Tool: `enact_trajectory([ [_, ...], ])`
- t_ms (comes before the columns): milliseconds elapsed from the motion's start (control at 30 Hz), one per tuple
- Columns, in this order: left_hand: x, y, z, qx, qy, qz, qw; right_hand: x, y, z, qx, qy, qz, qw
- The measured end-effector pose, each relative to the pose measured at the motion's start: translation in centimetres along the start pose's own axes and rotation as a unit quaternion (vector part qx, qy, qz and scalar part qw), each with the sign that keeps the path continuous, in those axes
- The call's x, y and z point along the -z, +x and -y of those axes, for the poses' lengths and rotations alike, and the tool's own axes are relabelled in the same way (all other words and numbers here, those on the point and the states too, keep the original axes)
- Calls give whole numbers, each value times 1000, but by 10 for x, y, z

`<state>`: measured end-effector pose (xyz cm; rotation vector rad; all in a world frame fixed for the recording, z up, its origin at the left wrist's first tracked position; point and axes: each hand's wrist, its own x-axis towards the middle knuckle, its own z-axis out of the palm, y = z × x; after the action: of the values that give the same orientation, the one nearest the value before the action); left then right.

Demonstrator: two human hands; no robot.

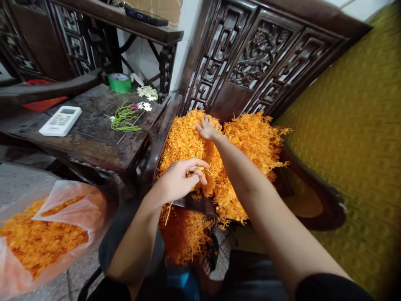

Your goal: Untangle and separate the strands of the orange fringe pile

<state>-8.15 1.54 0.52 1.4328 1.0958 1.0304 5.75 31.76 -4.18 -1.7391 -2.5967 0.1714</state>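
Note:
A big heap of orange plastic flower sprigs [191, 138] covers the dark wooden chair seat, with another mound of sprigs [255, 142] beside it on the right. My right hand [207, 128] reaches over the back of the heap, fingers spread, touching the sprigs with its palm down. Closer to me, my left hand [180, 179] is bent at the wrist with its fingers curled around a few thin orange sprigs [205, 168]. What lies inside its palm is hidden. Below the seat edge, more orange sprigs [188, 238] fill a container between my legs.
On the wooden table [94, 146] at left lie a white remote [61, 121], green tape [120, 82], green stems [125, 118] and white flowers [147, 93]. A plastic bag [97, 205] of orange pieces stands on the floor. The carved chair back [232, 100] rises behind the heap.

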Motion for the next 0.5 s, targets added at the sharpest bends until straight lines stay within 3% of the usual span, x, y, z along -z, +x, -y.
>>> enact_trajectory([
  [67, 2, -3, -1, -34, 25, -1, 999, 14, -3, -6, 9, -1, -13, 1000],
  [133, 2, -8, -3, -62, 51, -7, 997, 39, -19, -17, 54, -9, -89, 994],
  [200, 1, -13, -8, -75, 101, -19, 992, 66, -51, -30, 95, -17, -188, 977],
  [267, -3, -17, -15, -98, 174, -2, 980, 86, -97, -41, 85, -16, -255, 963],
  [300, -8, -19, -17, -118, 210, 28, 970, 91, -124, -46, 75, -10, -269, 960],
  [400, -33, -23, -12, -169, 283, 192, 924, 84, -206, -64, 49, -5, -199, 979],
  [500, -78, -31, 22, -166, 339, 348, 858, 59, -267, -93, -89, -39, -164, 982],
])
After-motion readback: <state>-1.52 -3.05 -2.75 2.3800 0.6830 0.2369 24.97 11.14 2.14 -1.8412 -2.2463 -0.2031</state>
